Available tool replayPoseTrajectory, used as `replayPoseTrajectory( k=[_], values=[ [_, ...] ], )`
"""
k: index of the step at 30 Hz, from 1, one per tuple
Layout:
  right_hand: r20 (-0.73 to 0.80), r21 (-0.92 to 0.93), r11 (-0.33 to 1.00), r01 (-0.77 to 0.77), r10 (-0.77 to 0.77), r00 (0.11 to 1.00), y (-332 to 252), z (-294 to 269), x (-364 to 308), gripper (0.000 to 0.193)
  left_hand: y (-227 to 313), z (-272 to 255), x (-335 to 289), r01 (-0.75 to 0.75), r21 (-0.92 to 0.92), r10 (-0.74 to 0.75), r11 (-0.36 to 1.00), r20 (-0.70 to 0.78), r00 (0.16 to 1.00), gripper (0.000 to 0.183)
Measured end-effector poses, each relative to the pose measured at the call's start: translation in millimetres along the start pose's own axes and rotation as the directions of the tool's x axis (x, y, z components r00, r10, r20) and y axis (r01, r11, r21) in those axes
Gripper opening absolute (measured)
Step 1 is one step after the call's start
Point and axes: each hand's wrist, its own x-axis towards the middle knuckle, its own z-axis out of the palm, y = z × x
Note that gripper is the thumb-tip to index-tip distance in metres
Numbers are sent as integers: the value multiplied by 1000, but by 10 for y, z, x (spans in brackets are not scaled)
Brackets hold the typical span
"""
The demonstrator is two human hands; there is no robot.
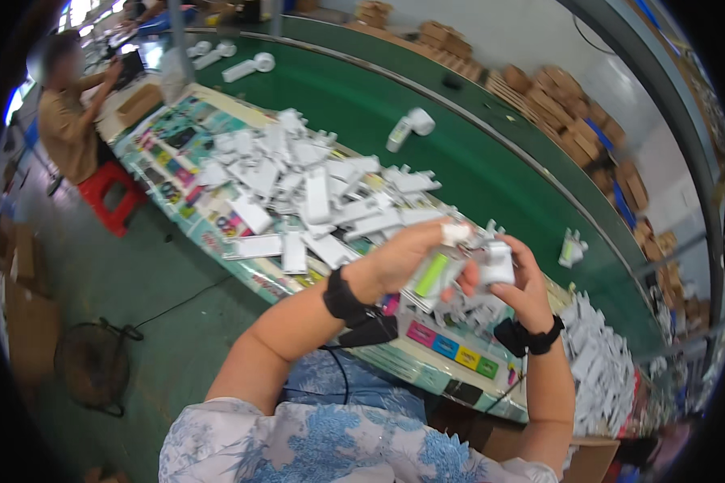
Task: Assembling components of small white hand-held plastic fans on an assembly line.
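Above the near edge of the workbench, my left hand point(415, 251) is closed around a white plastic casing point(421, 291) with a bright green block set in it. A white covering wraps one fingertip of this hand. My right hand point(529, 283) pinches a white rounded plastic part point(498, 264) between thumb and fingers, right against the casing's upper end. Whether the two pieces are joined, I cannot tell. Small reddish bits, perhaps wires, show between the hands, but they are blurred. Dark bands circle both wrists. Loose white parts lie under and behind my hands.
White casing pieces point(318, 193) are heaped along the bench to the left; another heap point(596, 362) lies at right. Part-assembled white units point(411, 129) sit on the green conveyor point(338, 105). A person point(68, 121) sits far left near a red stool point(114, 197). A floor fan point(93, 366) stands lower left.
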Motion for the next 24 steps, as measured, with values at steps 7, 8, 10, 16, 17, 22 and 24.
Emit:
replayPoseTrajectory(
  k=[7,8,10,16,17,22,24],
  values=[
    [21,-828,518,215,-353,935,-63,-187,-88,63,-285,-279,104,56,60,-53,997,-35,998,33],
    [120,-894,340,290,-443,889,-72,-200,-84,64,-317,-278,94,59,43,-57,997,-37,998,33],
    [148,-910,274,310,-485,862,-87,-185,-42,64,-300,-265,57,49,184,-46,982,-19,999,32],
    [510,-860,-300,413,-493,704,-234,-235,41,53,-380,-282,41,169,313,-167,935,-33,985,33],
    [486,-874,-274,402,-485,727,-217,-236,58,53,-388,-273,36,154,337,-147,929,-46,988,33],
    [467,-884,-254,393,-436,769,-199,-250,71,58,-528,-380,137,70,269,-48,961,-88,995,30],
    [447,-894,-241,378,-425,787,-217,-231,62,60,-515,-361,163,169,297,-153,940,-79,985,25]
  ],
)
